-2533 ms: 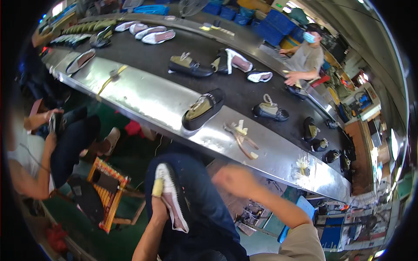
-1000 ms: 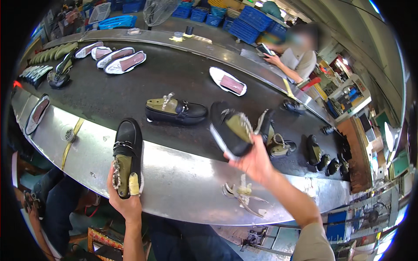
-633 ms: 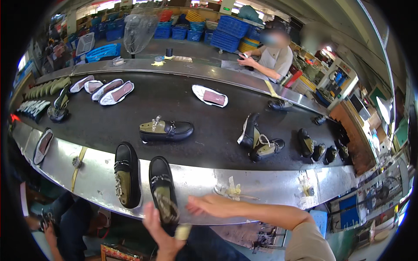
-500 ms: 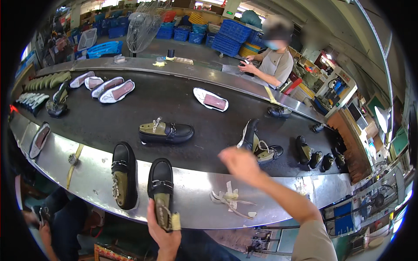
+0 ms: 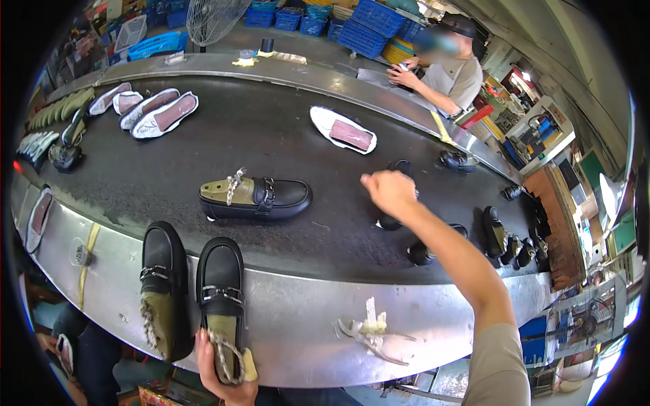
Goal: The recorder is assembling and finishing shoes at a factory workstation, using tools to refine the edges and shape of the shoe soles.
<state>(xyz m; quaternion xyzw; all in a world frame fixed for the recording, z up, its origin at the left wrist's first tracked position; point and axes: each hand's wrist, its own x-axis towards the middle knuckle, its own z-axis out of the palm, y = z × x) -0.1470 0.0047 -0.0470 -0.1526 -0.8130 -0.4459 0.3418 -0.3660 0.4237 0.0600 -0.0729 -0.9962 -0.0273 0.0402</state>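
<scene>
My left hand [image 5: 220,379], with yellow wrapping on one finger, grips the heel end of a black loafer [image 5: 221,271] with an olive last inside and a rope-like strand over it. A matching loafer [image 5: 162,264] stands just left of it on the metal ledge. My right hand [image 5: 391,195] is stretched out over the dark belt, its fingers curled over a black shoe [image 5: 399,166] that the hand partly covers. Whatever is in those fingers is hidden. Another black shoe [image 5: 420,254] sits partly behind my right forearm. A black loafer [image 5: 257,197] on an olive last lies mid-belt.
On the metal ledge [image 5: 291,318] lies a curved, pincer-like tool [image 5: 379,343] with tape around it. White shoe uppers [image 5: 164,116] lie far left, one [image 5: 343,130] far centre. Several black shoes [image 5: 495,231] stand to the right. A co-worker [image 5: 450,78] works across the belt.
My right hand has moved away from me, over the black shoe. The view has shifted. My left hand still holds its loafer, now closer to the matching one.
</scene>
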